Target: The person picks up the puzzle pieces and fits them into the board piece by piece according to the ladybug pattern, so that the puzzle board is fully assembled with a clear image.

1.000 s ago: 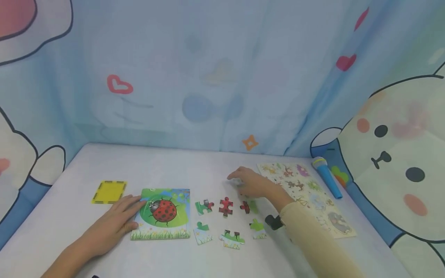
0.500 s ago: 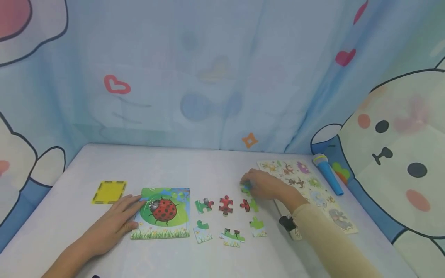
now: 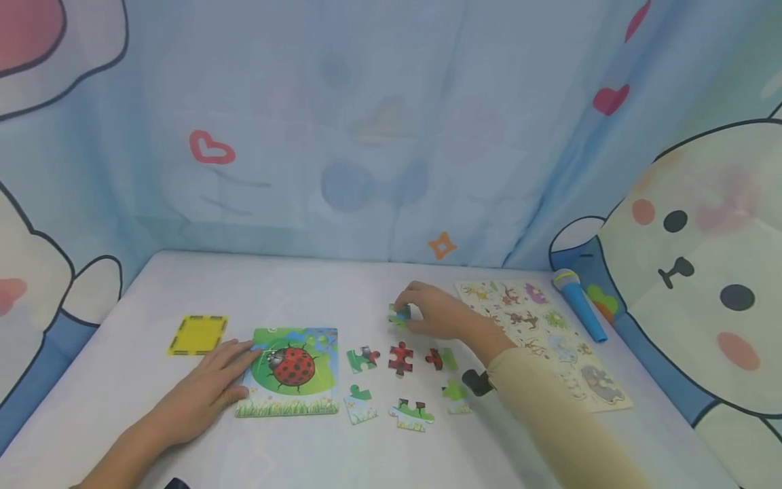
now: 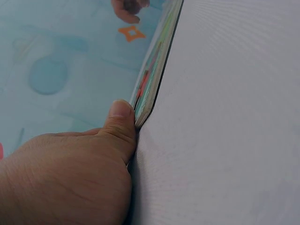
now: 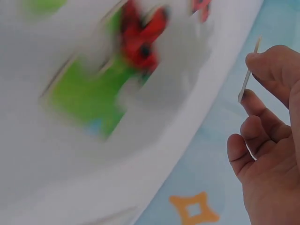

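My left hand [image 3: 195, 394] rests beside the ladybug picture board [image 3: 293, 401], fingers extended and touching its left side. In the left wrist view the thumb [image 4: 119, 117] lies against the board's edge. My right hand [image 3: 436, 312] pinches a green and blue jigsaw piece [image 3: 397, 317] between thumb and fingers, behind the loose pieces. The right wrist view shows that piece [image 5: 247, 77] edge-on as a thin slab. Several jigsaw pieces lie in two rows right of the board, among them a red spotted piece [image 3: 400, 360] and a green grassy piece [image 3: 412, 415].
A yellow square frame [image 3: 198, 335] lies left of the board. At the right are a sheet of animal pictures [image 3: 562, 346] and a blue toy microphone [image 3: 580, 305]. A printed curtain [image 3: 275, 190] hangs behind the table.
The right hand went from above the table back to the right, took hold of the green and blue jigsaw piece, and carried it left. The left hand stayed at the board.
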A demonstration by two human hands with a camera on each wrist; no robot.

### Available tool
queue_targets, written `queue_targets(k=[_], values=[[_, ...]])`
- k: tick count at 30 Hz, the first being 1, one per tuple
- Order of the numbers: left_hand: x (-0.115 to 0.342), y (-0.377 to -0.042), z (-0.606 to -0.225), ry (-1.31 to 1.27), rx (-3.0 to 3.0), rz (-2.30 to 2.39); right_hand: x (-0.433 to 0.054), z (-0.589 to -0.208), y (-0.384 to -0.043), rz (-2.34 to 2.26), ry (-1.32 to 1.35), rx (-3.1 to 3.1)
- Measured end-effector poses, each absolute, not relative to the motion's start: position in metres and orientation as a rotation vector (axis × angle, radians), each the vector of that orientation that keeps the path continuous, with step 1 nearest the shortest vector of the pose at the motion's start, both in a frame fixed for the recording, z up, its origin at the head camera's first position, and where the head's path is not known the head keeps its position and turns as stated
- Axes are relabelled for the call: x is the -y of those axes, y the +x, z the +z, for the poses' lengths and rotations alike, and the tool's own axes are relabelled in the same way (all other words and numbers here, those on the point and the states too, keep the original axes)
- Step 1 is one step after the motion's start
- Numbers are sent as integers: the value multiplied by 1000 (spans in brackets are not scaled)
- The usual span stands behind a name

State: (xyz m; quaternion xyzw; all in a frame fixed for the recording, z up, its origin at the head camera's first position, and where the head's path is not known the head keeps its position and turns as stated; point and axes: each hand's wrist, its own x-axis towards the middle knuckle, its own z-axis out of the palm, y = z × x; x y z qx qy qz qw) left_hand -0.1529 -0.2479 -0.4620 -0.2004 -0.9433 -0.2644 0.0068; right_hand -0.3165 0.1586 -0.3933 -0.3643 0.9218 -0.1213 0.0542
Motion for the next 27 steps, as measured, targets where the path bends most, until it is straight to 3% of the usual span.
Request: queue_targets(k=[16,27], values=[[247,-152,-462,-625,2938,-845,-71,-397,-302,-412,-1214,-2663],[247,-153,-460,-643,2933,-859,-37,-412,-292,-333,-1328,-2594]])
